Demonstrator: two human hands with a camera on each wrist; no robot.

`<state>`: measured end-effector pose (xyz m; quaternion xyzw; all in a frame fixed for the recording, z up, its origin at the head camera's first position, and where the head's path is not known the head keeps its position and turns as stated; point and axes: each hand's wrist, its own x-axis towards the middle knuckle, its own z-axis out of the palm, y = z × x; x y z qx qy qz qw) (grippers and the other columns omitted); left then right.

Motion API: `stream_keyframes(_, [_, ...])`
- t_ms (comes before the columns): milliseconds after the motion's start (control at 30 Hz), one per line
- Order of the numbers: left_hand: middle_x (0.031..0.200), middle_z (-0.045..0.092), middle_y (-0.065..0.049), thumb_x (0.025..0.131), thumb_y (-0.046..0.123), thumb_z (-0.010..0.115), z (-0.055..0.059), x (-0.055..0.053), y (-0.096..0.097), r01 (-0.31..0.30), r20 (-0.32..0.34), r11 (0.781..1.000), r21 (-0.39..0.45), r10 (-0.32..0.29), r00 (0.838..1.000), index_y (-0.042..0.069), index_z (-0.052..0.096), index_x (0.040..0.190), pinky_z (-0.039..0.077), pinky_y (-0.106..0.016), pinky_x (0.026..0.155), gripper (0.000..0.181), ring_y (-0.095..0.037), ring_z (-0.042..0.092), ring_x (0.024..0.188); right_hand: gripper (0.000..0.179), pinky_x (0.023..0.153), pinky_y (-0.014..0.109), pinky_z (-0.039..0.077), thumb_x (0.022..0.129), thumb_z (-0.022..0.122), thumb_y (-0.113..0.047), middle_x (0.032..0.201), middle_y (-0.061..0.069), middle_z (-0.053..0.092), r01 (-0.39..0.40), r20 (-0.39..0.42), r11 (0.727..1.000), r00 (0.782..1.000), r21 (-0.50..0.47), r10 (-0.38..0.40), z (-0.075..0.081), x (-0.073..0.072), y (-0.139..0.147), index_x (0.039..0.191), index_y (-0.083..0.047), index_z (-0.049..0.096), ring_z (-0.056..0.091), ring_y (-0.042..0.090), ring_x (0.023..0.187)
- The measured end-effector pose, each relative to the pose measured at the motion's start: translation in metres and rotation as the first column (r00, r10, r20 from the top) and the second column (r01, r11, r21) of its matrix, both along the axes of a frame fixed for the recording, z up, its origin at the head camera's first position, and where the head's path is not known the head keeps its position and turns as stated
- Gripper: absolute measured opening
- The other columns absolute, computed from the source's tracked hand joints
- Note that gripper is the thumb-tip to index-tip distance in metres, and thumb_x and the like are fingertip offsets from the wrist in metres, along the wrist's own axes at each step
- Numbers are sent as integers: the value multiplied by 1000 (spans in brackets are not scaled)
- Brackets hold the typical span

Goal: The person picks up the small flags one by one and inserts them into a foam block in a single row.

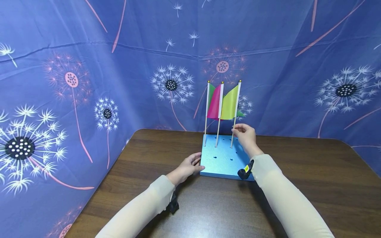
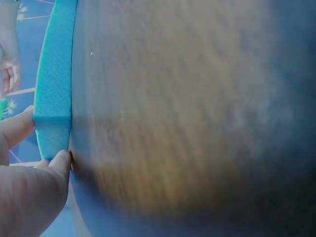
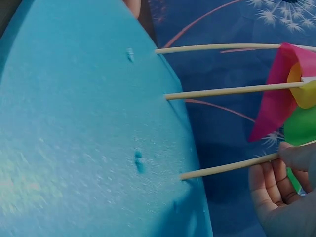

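A light-blue foam board (image 1: 221,168) with small holes lies on the table. Three flags on thin wooden sticks stand upright in its far half, with green (image 1: 211,92), pink (image 1: 214,105) and yellow (image 1: 230,105) cloth. My right hand (image 1: 245,135) pinches the stick (image 3: 229,167) of the rightmost flag below its cloth, and the stick's foot meets the board at a hole. With thumb and fingers, my left hand (image 1: 186,168) grips the board's near left corner, also seen in the left wrist view (image 2: 53,131). Cloth overlaps, so each flag's full shape is hidden.
The brown wooden table (image 1: 166,145) extends around the board on the left, right and near sides. A blue curtain (image 1: 134,76) with dandelion prints hangs behind and to the left. Open holes (image 1: 215,157) show in the board's near half.
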<state>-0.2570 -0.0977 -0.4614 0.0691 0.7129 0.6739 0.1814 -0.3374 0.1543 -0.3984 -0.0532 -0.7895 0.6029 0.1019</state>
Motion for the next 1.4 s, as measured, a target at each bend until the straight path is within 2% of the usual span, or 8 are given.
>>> stream_keyframes(133, [156,29,-20,90,-3,63,1,1,2,4,-4,1000,1,-4,1000,0,32,148,27,-41,121,66,-31,26,146,25,91,43,58,94,63,-11,90,4,61,6,5,1000,1000,13,-6,-3,1,-3,115,4,63,66,25,89])
stream_keyframes(267, [156,29,-20,90,-4,63,0,2,2,3,-2,1000,-8,-3,1000,0,32,148,27,-42,120,66,-31,26,146,25,91,42,58,94,63,-11,92,6,61,11,10,1000,1000,24,-11,-3,2,-4,115,3,62,64,33,96])
stream_keyframes(500, [157,28,-19,90,-2,63,0,3,3,3,3,1000,-15,-3,1000,1,31,149,27,-41,120,67,-31,26,146,28,75,21,59,95,62,-14,95,6,62,11,18,1000,1000,27,-11,-4,3,-3,117,3,62,64,19,85])
stream_keyframes(567, [157,28,-19,90,-2,63,0,3,3,1,-1,1000,-10,-1,1000,0,30,149,27,-41,120,67,-31,26,146,30,73,20,58,95,62,-16,94,5,62,-1,22,1000,1000,26,1,-6,4,-2,118,3,62,63,17,83])
stream_keyframes(733, [156,29,-20,90,-3,63,0,4,5,-10,3,1000,-13,10,1000,-2,31,148,28,-41,120,67,-32,27,146,32,86,36,58,96,62,-19,96,4,61,-31,48,999,998,37,29,-9,5,2,119,2,61,62,15,85])
stream_keyframes(900, [155,31,-20,90,-1,63,0,5,5,-17,9,999,-30,18,1000,0,32,148,28,-42,120,66,-31,28,145,32,94,46,54,96,61,-21,104,11,61,-55,53,998,997,39,53,-11,5,7,120,1,60,63,31,101])
stream_keyframes(1000, [156,30,-19,91,0,63,0,6,5,-19,11,999,-34,20,1000,0,32,148,28,-43,120,65,-32,28,145,33,96,47,54,96,62,-22,105,12,62,-55,49,998,997,44,53,-11,5,8,119,1,60,62,35,107])
stream_keyframes(1400, [158,25,-18,92,4,63,7,2,1,26,11,997,-67,-25,1000,2,26,151,25,-46,121,69,-31,24,147,34,88,41,56,95,64,-23,99,7,62,-52,55,997,997,50,49,-6,10,10,118,1,61,60,34,101])
